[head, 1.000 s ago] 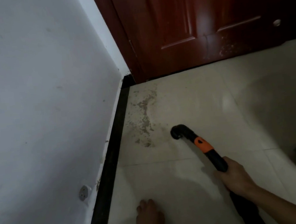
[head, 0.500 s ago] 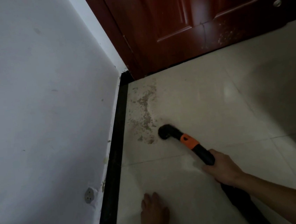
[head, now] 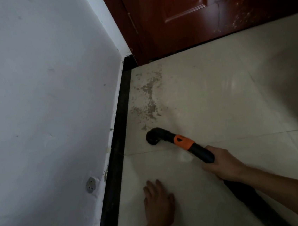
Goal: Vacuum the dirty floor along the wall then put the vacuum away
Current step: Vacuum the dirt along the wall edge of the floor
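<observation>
the white wall [head: 42,105] fills the left side, matte and lightly scuffed, with a small round metal plate [head: 91,184] fixed low on it. the floor [head: 226,104] is pale glossy tile with thin grout lines, catching a soft sheen. a dark red-brown panelled door [head: 207,14] closes the far end, its lower part speckled with pale spots. a black baseboard [head: 118,143] runs along the foot of the wall to the corner by the door.

the right forearm reaches in from the lower right, and the right hand [head: 223,164] has its fingers clenched round the vacuum wand [head: 201,150], knuckles up, gripping just behind the orange collar [head: 183,141]. behind the hand a thick black tube [head: 249,196] trails off to the lower right. the left hand [head: 158,202] lies palm down on the tile near the baseboard, fingers released and spread flat, holding nothing.

the wand is black, smooth and round, slanting up and to the left from the hand. its tip is a curved black elbow nozzle [head: 153,136], mouth down on the tile, near the baseboard but apart from it.

a patch of grey-brown dirt [head: 149,98], gritty and blotchy, stretches along the tile from near the door corner toward the nozzle; its nearest specks lie just beyond the nozzle's far edge.
</observation>
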